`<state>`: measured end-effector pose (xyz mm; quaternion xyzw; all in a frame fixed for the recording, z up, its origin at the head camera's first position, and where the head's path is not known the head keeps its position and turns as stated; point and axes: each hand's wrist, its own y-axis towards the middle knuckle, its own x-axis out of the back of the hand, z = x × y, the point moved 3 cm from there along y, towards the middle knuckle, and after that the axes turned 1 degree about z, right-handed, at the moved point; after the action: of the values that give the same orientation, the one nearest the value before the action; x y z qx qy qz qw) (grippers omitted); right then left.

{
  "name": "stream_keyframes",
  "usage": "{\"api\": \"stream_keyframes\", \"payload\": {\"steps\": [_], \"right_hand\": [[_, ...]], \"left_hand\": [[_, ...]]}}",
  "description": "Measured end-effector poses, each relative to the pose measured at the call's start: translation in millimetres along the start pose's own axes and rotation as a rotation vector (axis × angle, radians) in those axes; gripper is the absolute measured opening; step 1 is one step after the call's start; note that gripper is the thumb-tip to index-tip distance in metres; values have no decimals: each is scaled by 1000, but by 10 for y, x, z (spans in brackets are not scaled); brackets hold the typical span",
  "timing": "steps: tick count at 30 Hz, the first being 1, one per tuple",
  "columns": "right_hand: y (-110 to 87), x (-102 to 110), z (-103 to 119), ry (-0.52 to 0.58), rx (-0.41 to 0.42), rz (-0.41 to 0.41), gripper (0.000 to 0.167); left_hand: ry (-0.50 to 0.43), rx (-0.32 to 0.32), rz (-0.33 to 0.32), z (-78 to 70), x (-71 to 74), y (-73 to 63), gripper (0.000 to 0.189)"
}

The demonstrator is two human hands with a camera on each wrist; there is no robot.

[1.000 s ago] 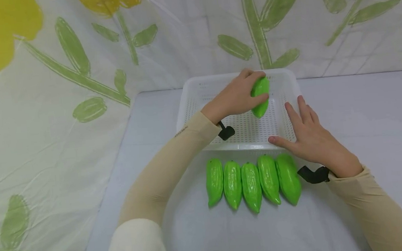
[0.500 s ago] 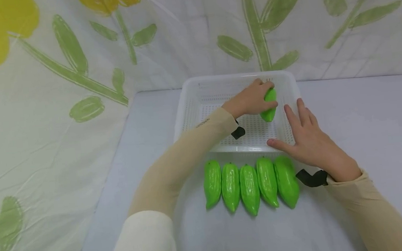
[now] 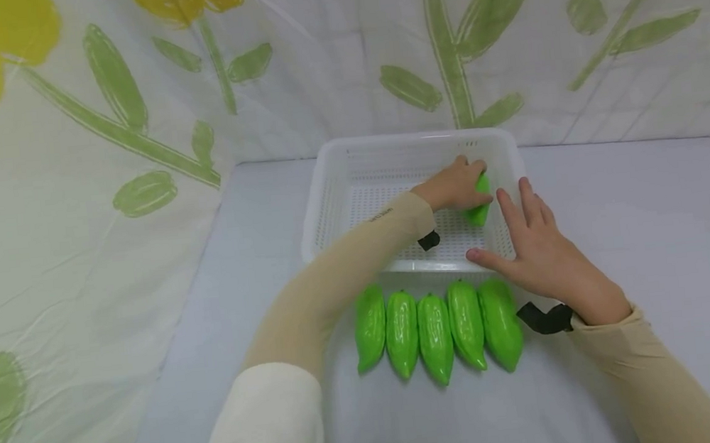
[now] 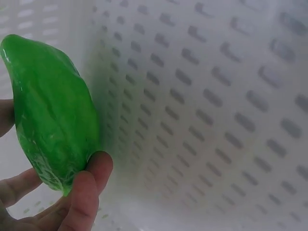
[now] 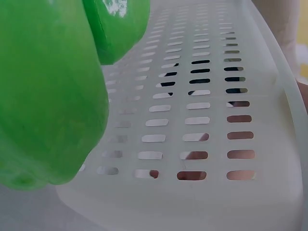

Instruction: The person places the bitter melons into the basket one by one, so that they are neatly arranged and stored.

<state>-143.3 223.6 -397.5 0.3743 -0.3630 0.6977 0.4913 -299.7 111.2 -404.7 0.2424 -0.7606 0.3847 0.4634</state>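
My left hand (image 3: 454, 185) is down inside the white slotted plastic basket (image 3: 420, 266), near its right end. It grips a glossy green vegetable (image 4: 53, 115), plump with pointed ends like a small gourd; the left wrist view shows fingertips around its lower end and the basket's slotted wall close beside it. My right hand (image 3: 538, 254) lies at the basket's front right corner with fingers spread, the thumb over the front rim. Several matching green vegetables (image 3: 435, 335) lie side by side in a row on the table, just in front of the basket.
A pale cloth covers the table (image 3: 637, 223) under everything. Behind and to the left hangs a white curtain (image 3: 313, 54) printed with yellow flowers and green leaves. The right wrist view has the basket wall (image 5: 269, 207) with two green vegetables (image 5: 43, 86) close by.
My left hand has moved right and lower into the basket with the green vegetable still in its grip. The right hand stays at the corner; the view has shifted slightly.
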Motion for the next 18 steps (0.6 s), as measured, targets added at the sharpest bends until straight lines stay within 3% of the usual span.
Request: {"api": "stream_keyframes", "payload": {"steps": [18], "right_hand": [[12,-13,-12,4,-5,-1,116]], "left_hand": [[-15,48,23,-24,-64,46,84]]}}
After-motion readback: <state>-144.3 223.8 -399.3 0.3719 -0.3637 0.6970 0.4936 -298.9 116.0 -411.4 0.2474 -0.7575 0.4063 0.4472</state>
